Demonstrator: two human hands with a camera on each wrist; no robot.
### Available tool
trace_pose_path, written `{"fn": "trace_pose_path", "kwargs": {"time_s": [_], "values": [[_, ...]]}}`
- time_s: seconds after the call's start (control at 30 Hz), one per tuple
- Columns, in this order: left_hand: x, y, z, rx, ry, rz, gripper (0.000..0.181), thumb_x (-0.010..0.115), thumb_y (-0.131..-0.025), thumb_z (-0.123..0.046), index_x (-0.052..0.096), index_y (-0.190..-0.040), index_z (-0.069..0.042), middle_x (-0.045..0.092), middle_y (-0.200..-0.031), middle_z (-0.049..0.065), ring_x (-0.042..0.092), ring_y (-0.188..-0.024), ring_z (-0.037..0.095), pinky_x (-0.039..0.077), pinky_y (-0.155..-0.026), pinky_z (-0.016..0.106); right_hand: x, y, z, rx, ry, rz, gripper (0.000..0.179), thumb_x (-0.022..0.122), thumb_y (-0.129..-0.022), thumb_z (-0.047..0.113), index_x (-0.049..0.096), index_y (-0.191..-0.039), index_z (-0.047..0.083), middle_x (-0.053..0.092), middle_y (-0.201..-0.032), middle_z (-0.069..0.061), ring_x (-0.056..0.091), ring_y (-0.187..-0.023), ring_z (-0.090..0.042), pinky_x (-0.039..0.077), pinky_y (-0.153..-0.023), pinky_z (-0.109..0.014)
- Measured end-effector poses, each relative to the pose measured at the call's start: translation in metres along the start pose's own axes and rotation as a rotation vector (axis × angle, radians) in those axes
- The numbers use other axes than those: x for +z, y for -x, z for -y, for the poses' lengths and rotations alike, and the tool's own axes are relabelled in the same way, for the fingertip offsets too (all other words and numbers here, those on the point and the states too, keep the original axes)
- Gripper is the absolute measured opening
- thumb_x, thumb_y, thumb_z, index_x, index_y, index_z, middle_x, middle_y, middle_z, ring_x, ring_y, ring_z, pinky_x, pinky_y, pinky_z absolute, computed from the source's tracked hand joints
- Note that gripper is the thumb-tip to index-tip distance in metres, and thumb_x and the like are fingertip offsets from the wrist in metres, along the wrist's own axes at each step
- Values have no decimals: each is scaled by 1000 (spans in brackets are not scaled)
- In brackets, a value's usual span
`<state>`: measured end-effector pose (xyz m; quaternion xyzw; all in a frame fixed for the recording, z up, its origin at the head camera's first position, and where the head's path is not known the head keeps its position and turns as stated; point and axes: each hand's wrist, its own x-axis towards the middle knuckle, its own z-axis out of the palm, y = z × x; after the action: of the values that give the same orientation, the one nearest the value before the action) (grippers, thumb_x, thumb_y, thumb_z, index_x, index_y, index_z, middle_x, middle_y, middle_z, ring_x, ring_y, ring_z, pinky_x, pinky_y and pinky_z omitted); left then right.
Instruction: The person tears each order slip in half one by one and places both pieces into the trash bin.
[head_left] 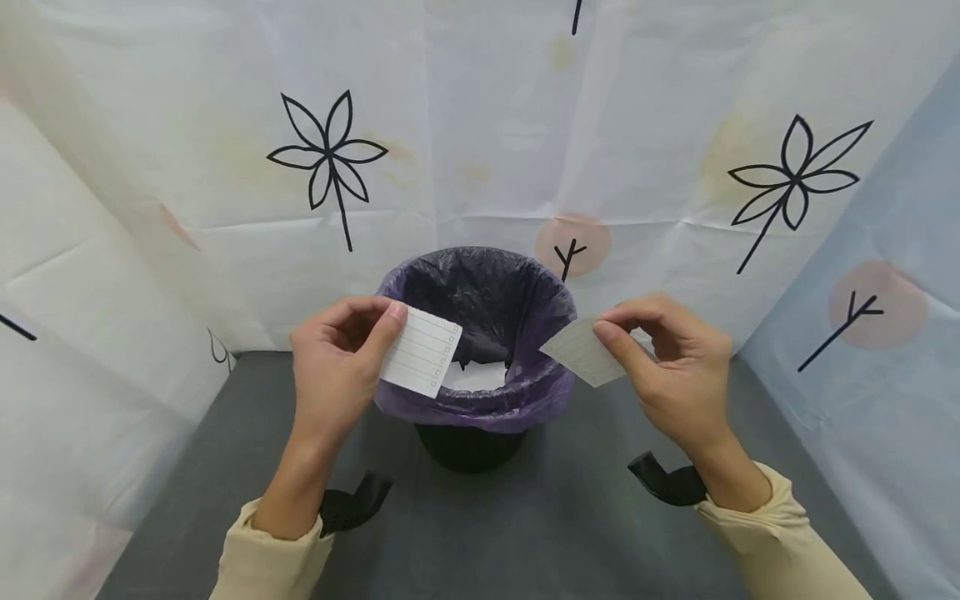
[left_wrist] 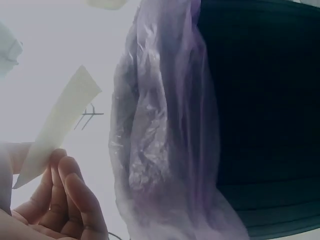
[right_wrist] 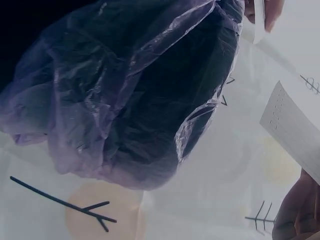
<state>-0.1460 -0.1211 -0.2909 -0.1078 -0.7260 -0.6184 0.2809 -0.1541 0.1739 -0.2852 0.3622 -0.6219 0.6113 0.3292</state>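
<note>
My left hand (head_left: pixel 337 354) pinches a small white lined slip of paper (head_left: pixel 420 350) with a column of little boxes along one edge, held over the near left rim of a trash can. In my right hand (head_left: pixel 675 367), thumb and fingertips grip another paper slip (head_left: pixel 588 354), just right of the rim. Between the hands stands the dark trash can (head_left: pixel 472 450), lined with a purple plastic bag (head_left: pixel 540 400) folded over its rim. White paper pieces (head_left: pixel 480 377) lie inside the bag. The left wrist view shows its slip (left_wrist: pixel 60 117) between thumb and fingers.
The can stands on a dark grey tabletop (head_left: pixel 480 542). Behind it hangs a white cloth (head_left: pixel 480 125) with black flower drawings, and more cloth closes off both sides. A thin dark cord loop (head_left: pixel 219 348) hangs at the left. Black wrist mounts (head_left: pixel 352 504) stick out inward from the wrists.
</note>
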Motion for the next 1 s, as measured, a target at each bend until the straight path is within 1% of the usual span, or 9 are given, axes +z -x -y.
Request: {"fn": "trace_pose_path", "kwargs": {"time_s": [0.17,0.33,0.4,0.57,0.73,0.87,1.0], "values": [[10,-14,4,14,-36,-3,14,74,-93,-10,74,-99,3,71,-86,11,63,-68,18,50,-57,23,13,-18,-12,7,53,60,7,74,-88,-7,71,-94,-11,70,-90,-15,65,-82,-19,53,-77,-27],[19,-25,7,16,-44,11,12,73,-93,-9,75,-97,2,71,-84,13,65,-69,16,52,-60,23,27,-33,-27,47,112,123,10,72,-87,-12,72,-95,-7,70,-89,-9,63,-77,-18,51,-70,-26],[23,-28,9,11,-53,23,12,73,-93,-9,75,-96,2,71,-83,14,65,-69,16,52,-61,23,32,-36,-34,70,132,149,10,72,-87,-11,73,-96,-6,71,-89,-10,63,-76,-18,50,-68,-26],[26,-32,12,-21,-101,65,11,72,-94,-10,75,-96,0,71,-83,12,64,-69,19,52,-62,24,40,-36,-49,131,196,200,9,74,-89,-4,74,-97,-1,72,-90,-10,64,-76,-17,49,-69,-26],[29,-36,14,-58,-148,115,14,71,-94,-12,75,-99,0,71,-86,12,64,-73,20,52,-66,25,43,-36,-60,187,257,241,10,75,-90,0,75,-99,1,73,-90,-7,65,-77,-18,51,-72,-28],[31,-39,15,-68,-176,140,14,71,-93,-12,74,-99,0,71,-87,11,64,-75,20,52,-69,26,46,-38,-65,228,301,288,11,74,-91,3,75,-103,2,73,-94,-7,66,-80,-18,52,-73,-30],[31,-40,15,-65,-204,154,15,73,-92,-13,74,-100,-1,71,-88,10,65,-77,19,52,-72,26,49,-38,-68,248,328,321,10,74,-92,5,76,-101,2,74,-96,-7,67,-80,-17,53,-72,-33]]}}
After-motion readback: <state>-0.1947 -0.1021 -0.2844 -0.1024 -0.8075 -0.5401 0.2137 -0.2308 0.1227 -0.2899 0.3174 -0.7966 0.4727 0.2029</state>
